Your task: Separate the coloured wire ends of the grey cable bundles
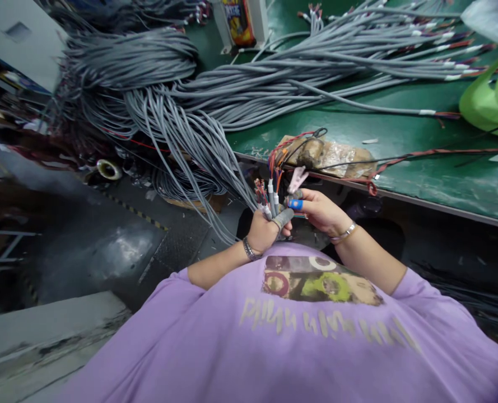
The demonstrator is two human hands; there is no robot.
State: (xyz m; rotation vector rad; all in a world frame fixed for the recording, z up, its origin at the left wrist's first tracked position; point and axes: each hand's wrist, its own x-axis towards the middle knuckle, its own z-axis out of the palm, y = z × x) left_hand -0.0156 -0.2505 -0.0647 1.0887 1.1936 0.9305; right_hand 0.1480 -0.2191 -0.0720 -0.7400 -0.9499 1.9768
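Note:
Several grey cable ends (273,196) with white bands and bare coloured wires stand up out of my left hand (265,228), whose fingers are wrapped round them; its thumb has a grey covering. Close beside it on the right, my right hand (319,210) is closed in a pinch near the cable ends, with blue tape on a finger. What it pinches is too small to make out. Just above my right hand a pale pink clip (298,178) shows at the bench edge, by a taped brown bundle (336,157) with red and orange wires.
Long grey cables (249,89) lie across the green bench (425,184) and hang over its edge at the left. A green basket (490,95) stands at the right. A colourful packet (238,22) is at the back. A metal ring-like object (108,169) is at the lower left.

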